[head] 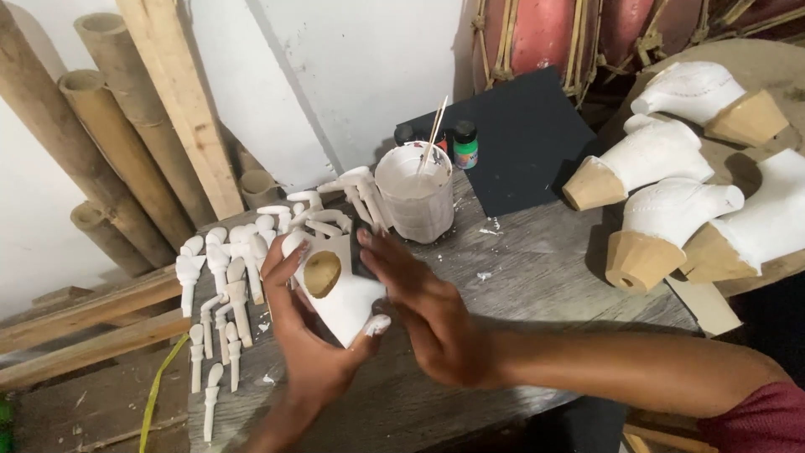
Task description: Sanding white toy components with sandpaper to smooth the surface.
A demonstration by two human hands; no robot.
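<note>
My left hand (pixel 306 335) grips a white-painted wooden piece (pixel 340 289) with a round bare-wood hollow facing me; my thumb tip is smeared with white paint. My right hand (pixel 428 306) rests against the piece's right side, fingers pointing up-left, and seems to press a small dark pad against it. Just behind stands a white plastic cup of paint (pixel 415 193) with a thin stick in it.
Several small white-painted wooden limbs (pixel 222 285) lie on the grey plank table (pixel 537 268) at left. Larger white torso pieces with bare wood ends (pixel 662 222) sit at right. A dark board (pixel 520 138), small paint bottles (pixel 465 144) and bamboo poles (pixel 109 126) stand behind.
</note>
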